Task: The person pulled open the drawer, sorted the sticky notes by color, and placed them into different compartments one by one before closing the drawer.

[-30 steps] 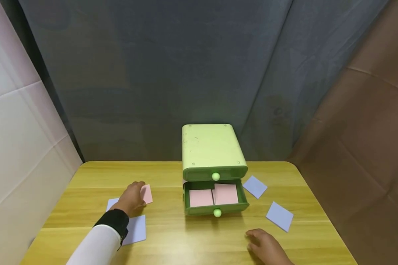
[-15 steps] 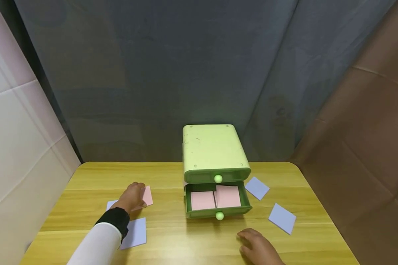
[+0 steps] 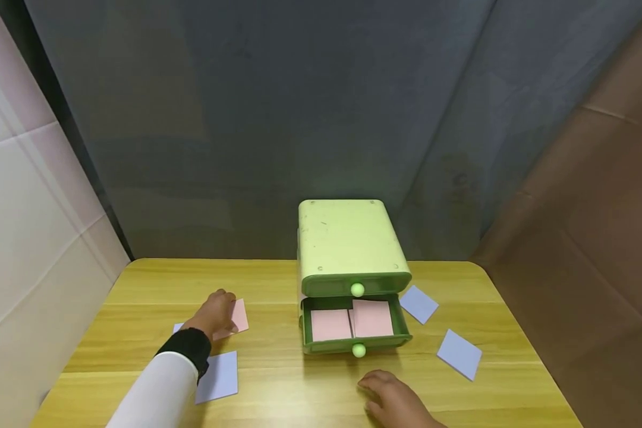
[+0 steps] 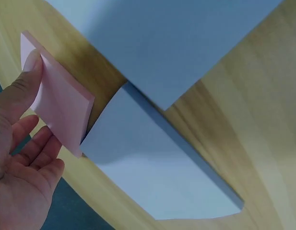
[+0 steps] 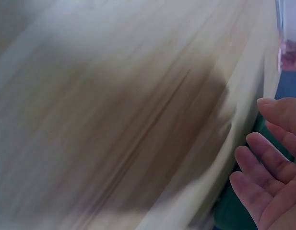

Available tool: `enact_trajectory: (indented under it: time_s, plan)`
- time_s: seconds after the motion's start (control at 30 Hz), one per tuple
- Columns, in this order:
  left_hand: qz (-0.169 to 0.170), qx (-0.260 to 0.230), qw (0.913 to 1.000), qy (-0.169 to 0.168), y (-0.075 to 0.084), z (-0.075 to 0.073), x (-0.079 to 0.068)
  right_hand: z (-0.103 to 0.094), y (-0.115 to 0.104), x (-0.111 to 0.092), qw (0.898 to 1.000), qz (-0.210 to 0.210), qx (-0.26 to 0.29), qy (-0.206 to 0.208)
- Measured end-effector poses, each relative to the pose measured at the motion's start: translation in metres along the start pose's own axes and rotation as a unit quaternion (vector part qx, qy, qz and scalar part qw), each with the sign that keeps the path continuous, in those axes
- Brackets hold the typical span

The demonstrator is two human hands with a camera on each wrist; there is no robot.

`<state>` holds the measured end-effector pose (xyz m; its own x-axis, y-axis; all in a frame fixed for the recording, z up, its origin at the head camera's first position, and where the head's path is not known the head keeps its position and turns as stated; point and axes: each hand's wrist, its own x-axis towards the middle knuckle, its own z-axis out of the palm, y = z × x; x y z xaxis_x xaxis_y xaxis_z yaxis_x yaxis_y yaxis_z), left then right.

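Observation:
At the left of the table, my left hand (image 3: 214, 315) pinches a pink sticky-note pad (image 3: 240, 316). The left wrist view shows the thumb on the pad's face and the other fingers at its lower edge. Right beside it lies a blue sticky-note pad (image 4: 157, 158), mostly hidden under my hand in the head view. Another blue pad (image 3: 217, 378) lies nearer to me. My right hand (image 3: 396, 399) hovers with loosely bent fingers over the table, in front of the green drawer (image 3: 331, 346). Nothing is between its fingers in the right wrist view (image 5: 275, 167).
A light green two-drawer cabinet (image 3: 353, 238) stands at the back middle, top drawer closed. Its pulled-out lower drawer holds pink pads (image 3: 373, 318) on both sides of a divider. Two blue pads (image 3: 419, 305) lie to its right. Grey cloth (image 3: 246, 119) hangs behind the table.
My right hand has moved left, to in front of the drawer. The left hand stays at the pink pad. The head view has shifted slightly.

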<state>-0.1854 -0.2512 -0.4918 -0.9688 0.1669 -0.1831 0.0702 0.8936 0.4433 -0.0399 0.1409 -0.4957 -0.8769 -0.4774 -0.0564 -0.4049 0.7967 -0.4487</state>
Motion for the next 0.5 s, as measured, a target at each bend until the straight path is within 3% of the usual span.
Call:
enact_trajectory:
  time_s: [0.3, 0.5]
  plan:
    - [-0.025, 0.001, 0.9994, -0.026, -0.004, 0.0, 0.007, 0.006, -0.011, 0.013, 0.999, -0.043, -0.006, -0.01]
    - [-0.011, 0.016, 0.9994, -0.029, -0.002, -0.004, 0.01, 0.009, -0.014, 0.02, 0.998, -0.059, -0.005, -0.02]
